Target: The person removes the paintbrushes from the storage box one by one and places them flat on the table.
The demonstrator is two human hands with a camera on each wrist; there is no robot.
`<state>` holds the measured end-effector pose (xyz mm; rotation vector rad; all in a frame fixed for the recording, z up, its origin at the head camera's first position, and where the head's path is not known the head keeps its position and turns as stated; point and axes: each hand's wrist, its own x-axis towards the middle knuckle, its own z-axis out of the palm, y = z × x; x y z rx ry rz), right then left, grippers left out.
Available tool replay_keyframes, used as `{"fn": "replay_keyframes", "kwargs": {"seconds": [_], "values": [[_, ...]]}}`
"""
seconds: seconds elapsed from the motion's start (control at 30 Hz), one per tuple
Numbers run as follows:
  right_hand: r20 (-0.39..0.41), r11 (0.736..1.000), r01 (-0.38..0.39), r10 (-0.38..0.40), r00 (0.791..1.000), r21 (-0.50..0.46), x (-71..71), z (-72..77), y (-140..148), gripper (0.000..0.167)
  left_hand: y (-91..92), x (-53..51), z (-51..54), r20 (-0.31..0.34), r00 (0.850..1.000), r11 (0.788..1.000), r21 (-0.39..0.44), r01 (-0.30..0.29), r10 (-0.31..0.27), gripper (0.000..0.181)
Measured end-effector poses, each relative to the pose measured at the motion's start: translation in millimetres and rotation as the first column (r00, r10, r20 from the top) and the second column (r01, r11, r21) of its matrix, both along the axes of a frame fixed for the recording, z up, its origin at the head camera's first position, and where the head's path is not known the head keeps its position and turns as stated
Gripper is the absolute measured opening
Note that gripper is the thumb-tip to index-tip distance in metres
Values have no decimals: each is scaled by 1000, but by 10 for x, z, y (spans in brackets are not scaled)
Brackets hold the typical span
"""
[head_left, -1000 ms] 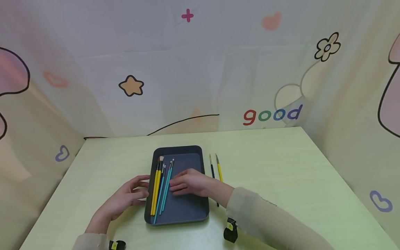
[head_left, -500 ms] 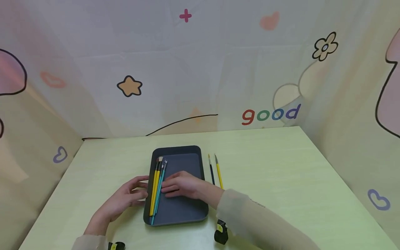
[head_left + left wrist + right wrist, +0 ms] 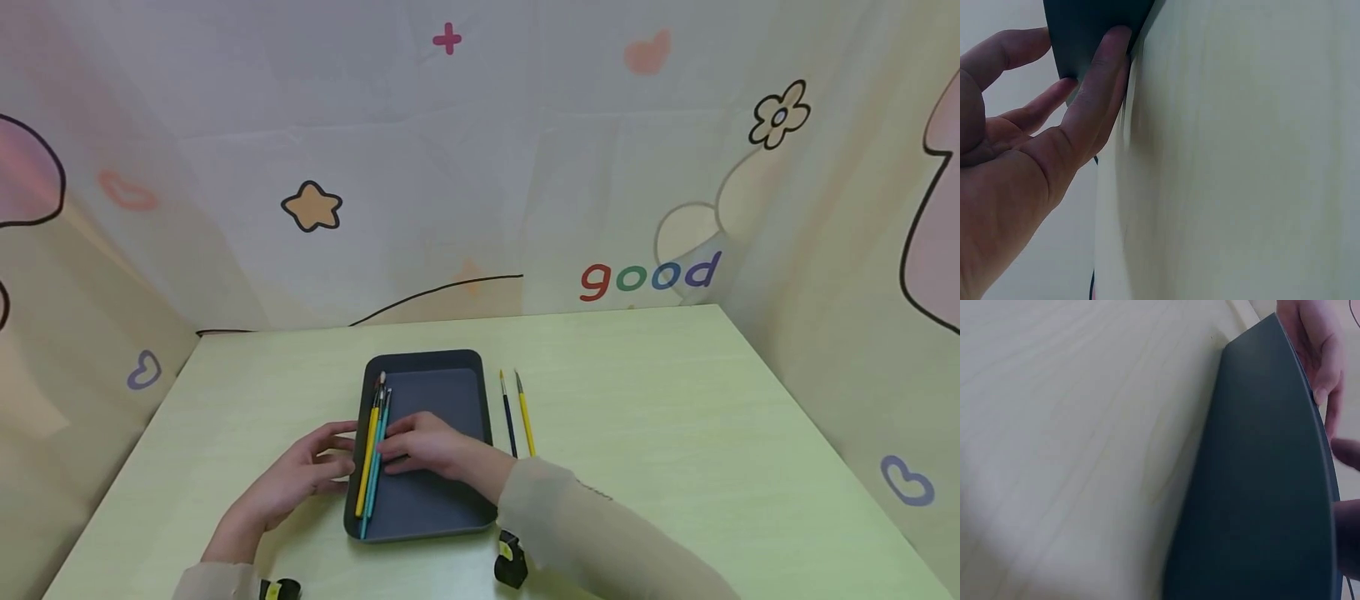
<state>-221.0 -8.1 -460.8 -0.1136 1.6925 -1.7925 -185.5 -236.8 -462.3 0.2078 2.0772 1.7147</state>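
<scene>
A dark grey tray [image 3: 442, 527] stands on the table and holds yellow brushes [image 3: 367, 467] and teal brushes [image 3: 375, 475], bunched along its left wall. My right hand [image 3: 431, 448] reaches into the tray, its extended fingertips against the right side of the bunch. From outside, my left hand [image 3: 300, 475] rests its spread fingers against the tray's left wall; the left wrist view shows those fingers [image 3: 1088, 103] touching the tray wall [image 3: 1088, 37]. In the right wrist view the tray's outer side [image 3: 1254, 469] hides most of my right hand.
On the table right of the tray lie a dark blue brush [image 3: 509, 421] and a yellow brush [image 3: 526, 417], side by side, their lower ends hidden by my right arm. A printed curtain [image 3: 450, 167] hangs behind the table [image 3: 637, 400] and at both sides.
My right hand has moved left inside the tray, and the teal brushes have shifted left with it, closing up against the yellow ones. My left hand has stayed at the tray's left wall.
</scene>
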Motion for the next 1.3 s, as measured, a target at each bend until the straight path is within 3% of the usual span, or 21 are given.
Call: {"fn": "replay_keyframes", "kwargs": {"seconds": [0.23, 0.6, 1.0, 1.3], "values": [[-74, 988, 135, -129, 989, 77, 69, 19, -133, 33, -10, -7, 2, 0, 1000, 1000, 11, 11, -11, 62], [-155, 973, 220, -207, 966, 72, 116, -64, -223, 34, -9, 11, 11, 2, 1000, 1000, 9, 9, -9, 61], [-146, 965, 240, -224, 964, 106, 166, -22, -169, 34, 33, 24, 33, -1, 1000, 1000, 8, -1, 1, 62], [-132, 974, 207, -194, 972, 89, 151, 21, -66, 36, 41, 35, 50, -6, 1000, 1000, -5, -15, 15, 62]]}}
